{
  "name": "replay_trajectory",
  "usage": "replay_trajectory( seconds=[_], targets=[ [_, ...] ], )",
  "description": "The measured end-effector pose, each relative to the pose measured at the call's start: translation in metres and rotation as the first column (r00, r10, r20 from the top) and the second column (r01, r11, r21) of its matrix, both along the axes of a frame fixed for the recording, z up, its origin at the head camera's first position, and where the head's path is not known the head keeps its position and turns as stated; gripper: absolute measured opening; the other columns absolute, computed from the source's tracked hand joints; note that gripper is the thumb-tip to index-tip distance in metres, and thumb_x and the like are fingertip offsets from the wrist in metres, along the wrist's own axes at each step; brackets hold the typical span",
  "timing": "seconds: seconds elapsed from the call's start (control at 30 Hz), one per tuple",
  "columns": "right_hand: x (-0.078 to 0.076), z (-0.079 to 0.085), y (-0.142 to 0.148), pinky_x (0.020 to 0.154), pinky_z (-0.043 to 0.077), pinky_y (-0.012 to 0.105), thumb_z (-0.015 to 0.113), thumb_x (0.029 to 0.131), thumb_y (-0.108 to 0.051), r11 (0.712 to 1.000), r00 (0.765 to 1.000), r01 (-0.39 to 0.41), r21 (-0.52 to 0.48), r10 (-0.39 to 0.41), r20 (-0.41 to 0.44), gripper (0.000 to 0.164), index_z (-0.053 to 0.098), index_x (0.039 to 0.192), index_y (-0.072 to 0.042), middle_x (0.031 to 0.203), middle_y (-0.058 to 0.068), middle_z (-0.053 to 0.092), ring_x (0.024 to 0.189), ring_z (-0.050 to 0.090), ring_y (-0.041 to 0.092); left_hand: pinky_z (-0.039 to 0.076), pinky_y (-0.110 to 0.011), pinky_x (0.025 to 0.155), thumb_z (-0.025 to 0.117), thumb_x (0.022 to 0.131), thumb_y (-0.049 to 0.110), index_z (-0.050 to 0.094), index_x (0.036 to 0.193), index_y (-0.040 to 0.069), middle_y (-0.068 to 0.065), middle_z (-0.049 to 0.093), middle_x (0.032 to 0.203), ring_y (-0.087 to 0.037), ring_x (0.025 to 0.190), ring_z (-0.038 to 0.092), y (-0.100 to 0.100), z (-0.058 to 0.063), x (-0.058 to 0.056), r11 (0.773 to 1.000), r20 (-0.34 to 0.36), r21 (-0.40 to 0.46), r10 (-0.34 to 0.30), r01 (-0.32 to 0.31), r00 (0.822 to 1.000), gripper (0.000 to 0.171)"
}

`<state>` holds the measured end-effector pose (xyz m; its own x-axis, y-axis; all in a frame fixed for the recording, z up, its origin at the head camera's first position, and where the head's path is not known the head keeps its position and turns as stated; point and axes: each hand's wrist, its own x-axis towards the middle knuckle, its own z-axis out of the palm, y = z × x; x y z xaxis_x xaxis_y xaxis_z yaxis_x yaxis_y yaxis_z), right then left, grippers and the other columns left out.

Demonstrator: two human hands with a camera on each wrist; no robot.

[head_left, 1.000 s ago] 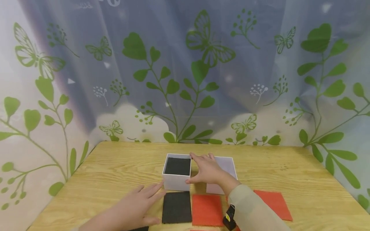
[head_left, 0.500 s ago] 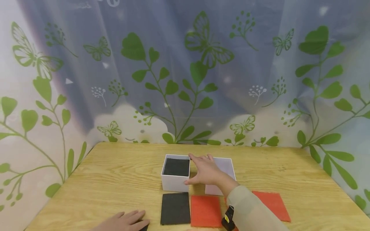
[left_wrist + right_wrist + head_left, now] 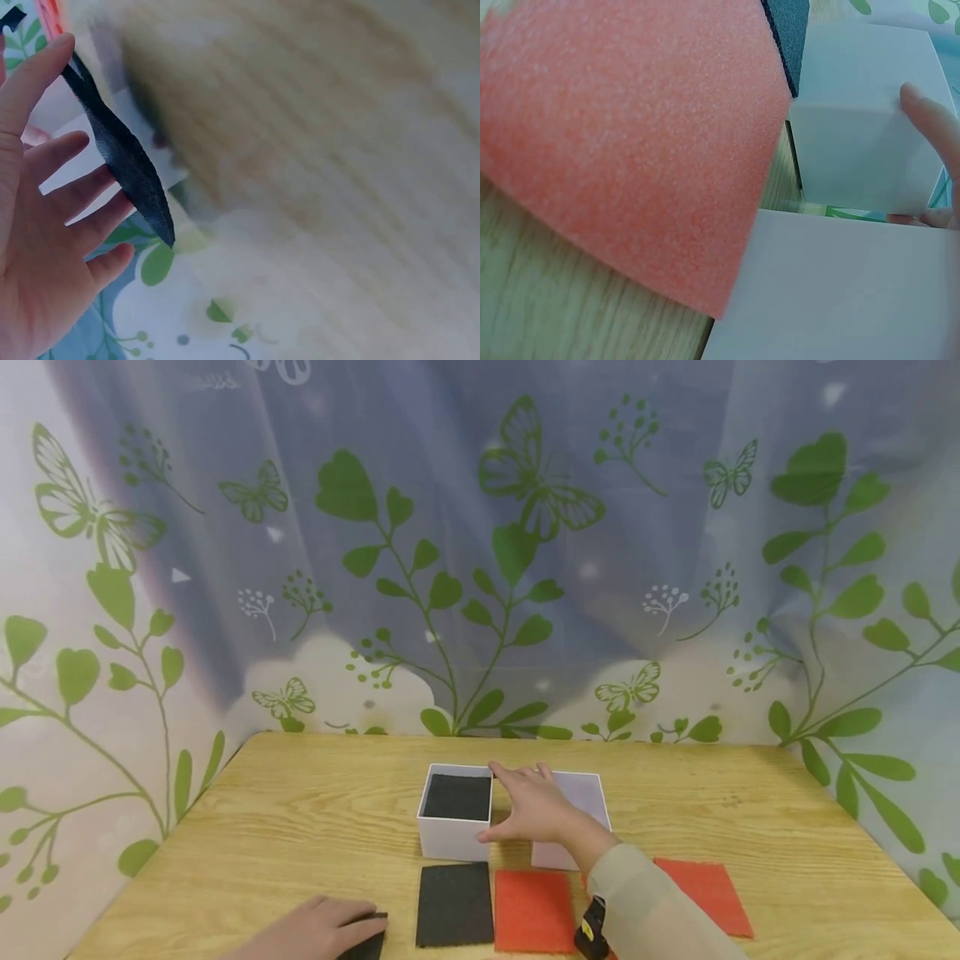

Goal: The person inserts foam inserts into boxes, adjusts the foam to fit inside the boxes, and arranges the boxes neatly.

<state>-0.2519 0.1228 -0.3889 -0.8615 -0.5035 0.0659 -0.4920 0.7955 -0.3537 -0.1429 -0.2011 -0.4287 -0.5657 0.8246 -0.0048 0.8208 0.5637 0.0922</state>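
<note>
My left hand is low at the front left, thumb and fingers at the edges of a black foam sheet. In the left wrist view that foam sheet looks bent, with the thumb at one end and fingertips along its side. Farther back, my right hand holds the right side of a white box, thumb at the front corner and a finger at the back. Black foam lies inside this box. The right wrist view shows the thumb on the white box.
A second white box stands right of the first, partly behind my right hand. In front lie another black foam sheet and a red foam sheet. More red foam lies to the right, past the sleeve. A patterned curtain hangs behind the table.
My left hand has moved from beside the white box down to the front left, onto the black foam sheet, where its fingers have closed in. The right hand stays at the box.
</note>
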Motion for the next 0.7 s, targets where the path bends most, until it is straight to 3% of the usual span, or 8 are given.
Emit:
replay_trajectory(
  seconds=[0.2, 0.43, 0.7],
  targets=[
    [-0.001, -0.002, 0.000, 0.108, 0.005, 0.055, 0.074, 0.068, -0.059, 1.000, 1.000, -0.003, 0.000, 0.003, -0.003, 0.104, 0.028, 0.147, -0.010, 0.136, 0.009, 0.048, 0.127, 0.038, 0.031, 0.041, -0.059, 0.084, 0.051, 0.081, 0.067, 0.050, 0.134, 0.014, -0.010, 0.052, 0.128, -0.025, 0.114, 0.052, 0.009, 0.021, -0.003, 0.995, -0.019, 0.078, 0.068, -0.066, 0.998, 0.075],
    [-0.002, -0.002, 0.000, 0.108, 0.005, 0.055, 0.074, 0.067, -0.059, 1.000, 1.000, 0.008, 0.010, -0.008, -0.019, 0.104, 0.029, 0.146, -0.009, 0.136, 0.009, 0.048, 0.126, 0.039, 0.031, 0.028, -0.065, 0.094, 0.073, 0.073, 0.053, 0.049, 0.134, 0.013, -0.008, 0.047, 0.132, -0.027, 0.119, 0.045, 0.028, 0.046, -0.020, 0.976, -0.011, 0.177, 0.134, -0.130, 0.991, 0.077],
    [-0.002, -0.003, 0.000, 0.107, 0.007, 0.055, 0.073, 0.068, -0.060, 1.000, 1.000, -0.002, 0.008, 0.002, -0.031, 0.103, 0.030, 0.146, -0.009, 0.137, 0.010, 0.048, 0.126, 0.039, 0.032, 0.026, -0.067, 0.093, 0.074, 0.073, 0.049, 0.047, 0.136, 0.014, -0.010, 0.044, 0.136, -0.026, 0.123, 0.043, 0.043, 0.056, -0.045, 0.975, -0.083, 0.181, 0.149, -0.132, 0.985, 0.077]
  ],
)
